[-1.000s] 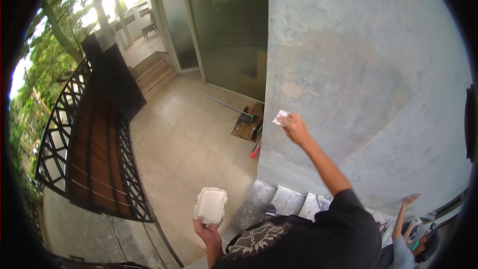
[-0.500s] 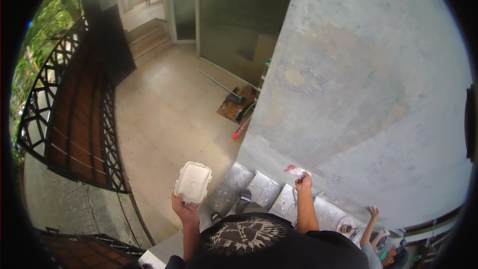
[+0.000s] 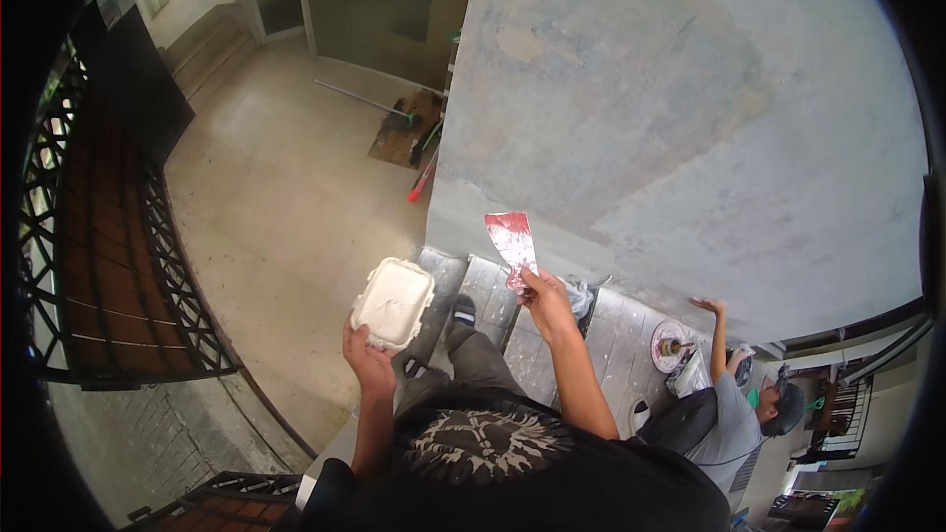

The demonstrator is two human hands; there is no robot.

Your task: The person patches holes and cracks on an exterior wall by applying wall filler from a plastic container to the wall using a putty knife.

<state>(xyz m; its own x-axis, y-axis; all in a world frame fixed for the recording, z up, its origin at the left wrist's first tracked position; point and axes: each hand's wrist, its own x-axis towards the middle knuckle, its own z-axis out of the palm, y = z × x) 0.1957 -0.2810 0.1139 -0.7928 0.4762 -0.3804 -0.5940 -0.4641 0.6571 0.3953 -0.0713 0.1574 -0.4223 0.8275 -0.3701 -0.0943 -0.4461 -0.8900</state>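
My left hand (image 3: 370, 355) grips the near edge of a pale plastic tub (image 3: 394, 301) filled with white, smooth paste. Its fingers curl round the rim and side. My right hand (image 3: 547, 298) is closed on the handle of a putty knife (image 3: 510, 240), whose wide red blade is smeared with white and points away from me. The knife is held in the air, to the right of the tub and apart from it. Beyond it rises a grey wall (image 3: 650, 118) with patchy plaster, a paler spot high up and a brownish area; the knife appears apart from it.
White-splattered steps (image 3: 532, 360) lie under me. A co-worker (image 3: 734, 424) sits at right, one hand raised against the wall, near a round paint-stained lid (image 3: 673, 346). A broom (image 3: 399, 121) and a red-ended tool (image 3: 422, 180) lie ahead. A metal gate (image 3: 118, 266) stands at left.
My right hand has drawn the putty knife back from near the wall, leftward and closer to the tub. The view has turned, showing more of the co-worker.
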